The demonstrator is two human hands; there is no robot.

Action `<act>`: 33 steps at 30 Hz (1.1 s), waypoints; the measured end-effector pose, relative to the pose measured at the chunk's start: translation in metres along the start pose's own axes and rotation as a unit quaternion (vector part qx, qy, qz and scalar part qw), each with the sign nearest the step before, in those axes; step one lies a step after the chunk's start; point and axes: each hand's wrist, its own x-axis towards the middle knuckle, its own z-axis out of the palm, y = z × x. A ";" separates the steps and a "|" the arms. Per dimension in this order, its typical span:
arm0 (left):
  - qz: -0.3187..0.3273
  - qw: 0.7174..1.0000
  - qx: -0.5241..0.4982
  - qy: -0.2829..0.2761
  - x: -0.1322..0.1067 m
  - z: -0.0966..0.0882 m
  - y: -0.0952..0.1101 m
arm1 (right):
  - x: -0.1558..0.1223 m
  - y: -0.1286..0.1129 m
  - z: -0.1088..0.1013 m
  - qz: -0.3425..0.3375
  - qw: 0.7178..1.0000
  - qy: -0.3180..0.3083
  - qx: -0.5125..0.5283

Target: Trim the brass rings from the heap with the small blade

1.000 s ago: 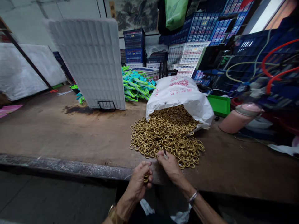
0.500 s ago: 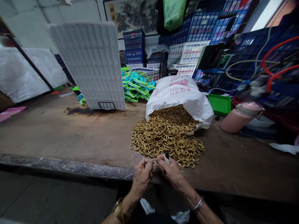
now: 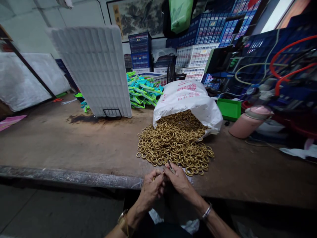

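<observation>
In the head view, my left hand is closed at the table's front edge, with a bit of a gold-coloured ring showing between its fingers. My right hand meets it there, fingertips touching or nearly so. A slim knife-like tool with a dark end sticks up from my right grip; its working end is hidden. Just beyond both hands lies a heap of gold-coloured rings, spilling from the open mouth of a white sack with red print.
A tall pale ribbed panel stands on the table, left of a pile of green and blue plastic parts. Right of the sack are a green tray and a pink bottle. Stacked crates fill the back.
My hands have drawn closer together, and the ring that showed between them is now mostly covered by fingers. The tool in my right hand has tilted to the left.
</observation>
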 end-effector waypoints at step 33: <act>0.071 0.996 -0.013 -0.058 -0.029 -0.003 0.007 | 0.001 0.007 -0.013 -0.061 0.879 -0.023 -0.472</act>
